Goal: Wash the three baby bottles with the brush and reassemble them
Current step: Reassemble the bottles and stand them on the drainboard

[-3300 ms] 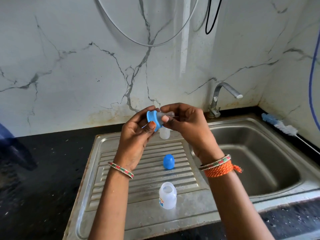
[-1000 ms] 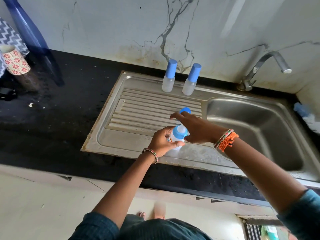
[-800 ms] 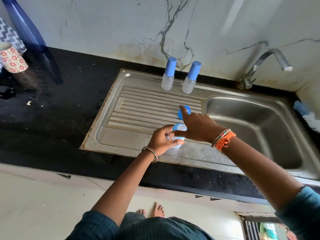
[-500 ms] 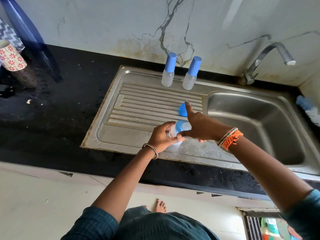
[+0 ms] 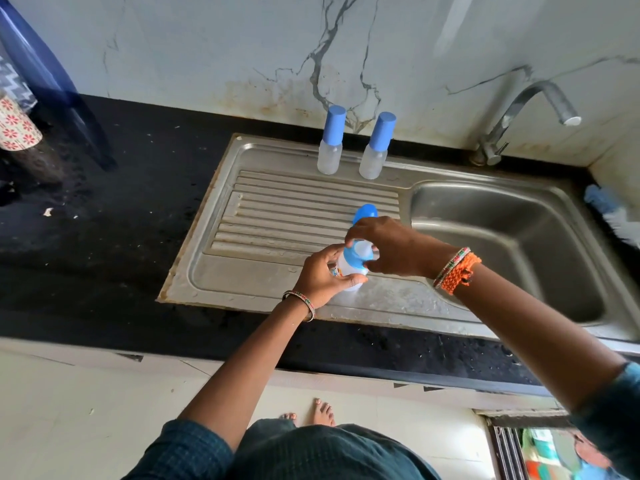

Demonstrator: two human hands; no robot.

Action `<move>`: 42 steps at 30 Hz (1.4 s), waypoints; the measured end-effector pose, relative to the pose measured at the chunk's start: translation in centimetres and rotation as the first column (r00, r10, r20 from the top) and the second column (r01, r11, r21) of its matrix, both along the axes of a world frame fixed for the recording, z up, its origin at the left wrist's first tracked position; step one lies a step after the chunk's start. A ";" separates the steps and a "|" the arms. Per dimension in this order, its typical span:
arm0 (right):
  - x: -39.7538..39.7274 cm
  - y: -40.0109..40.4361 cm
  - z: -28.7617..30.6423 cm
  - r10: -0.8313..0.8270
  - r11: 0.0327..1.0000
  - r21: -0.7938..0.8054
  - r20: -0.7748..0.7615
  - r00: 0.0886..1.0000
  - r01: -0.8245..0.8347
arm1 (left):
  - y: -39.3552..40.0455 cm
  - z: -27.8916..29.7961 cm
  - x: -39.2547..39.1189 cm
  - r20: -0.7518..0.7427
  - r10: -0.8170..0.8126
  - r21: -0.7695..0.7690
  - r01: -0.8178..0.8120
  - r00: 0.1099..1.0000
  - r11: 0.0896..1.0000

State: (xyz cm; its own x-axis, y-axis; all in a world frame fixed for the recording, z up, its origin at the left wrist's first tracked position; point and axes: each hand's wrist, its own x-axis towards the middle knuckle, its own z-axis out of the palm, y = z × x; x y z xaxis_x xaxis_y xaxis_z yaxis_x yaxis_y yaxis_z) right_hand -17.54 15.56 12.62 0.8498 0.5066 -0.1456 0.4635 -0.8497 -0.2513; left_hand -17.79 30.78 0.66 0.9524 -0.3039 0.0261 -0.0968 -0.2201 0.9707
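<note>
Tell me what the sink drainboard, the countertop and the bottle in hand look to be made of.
Sink drainboard: brushed stainless steel, by its grey sheen and pressed ribs.
Countertop: probably polished black stone, dark and speckled.
Bottle: likely translucent plastic, with a glossy blue plastic collar.

You see two capped bottles [image 5: 330, 147] [image 5: 375, 148] upright, side by side at the far drainboard edge. The third bottle [image 5: 349, 268], blue ring on, is near; its cap [image 5: 364, 213] just behind; brush [image 5: 609, 209] far right.

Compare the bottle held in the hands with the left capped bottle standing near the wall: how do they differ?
The held clear plastic bottle carries only a blue collar, no cap; the left capped clear bottle wears a tall blue cap. The held bottle is gripped by both hands; the left capped bottle stands free. Both are clear with blue tops.
</note>
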 end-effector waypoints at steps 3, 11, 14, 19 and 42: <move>0.3 0.7 0.5 0.053 0.998 -0.045 0.004 0.999 -0.053 | 0.0 0.1 0.0 -0.001 0.004 0.011 -0.004 1.000 1.000; 0.8 1.7 0.7 -0.016 0.987 -0.157 0.026 1.000 0.020 | 0.0 -0.1 0.1 -0.008 -0.009 0.039 0.009 1.000 0.999; 0.6 1.6 0.6 -0.055 0.981 -0.184 0.019 0.998 0.058 | 0.0 -0.3 0.1 -0.008 -0.010 0.044 0.010 1.000 0.999; 0.4 2.6 0.6 -0.074 0.951 -0.293 0.085 0.994 0.095 | 0.1 0.2 -0.1 -0.013 -0.014 0.027 0.015 1.000 1.000; -0.1 2.5 0.7 -0.132 0.927 -0.345 0.070 0.989 0.148 | 0.2 0.0 0.0 -0.030 -0.014 -0.006 0.014 0.999 1.000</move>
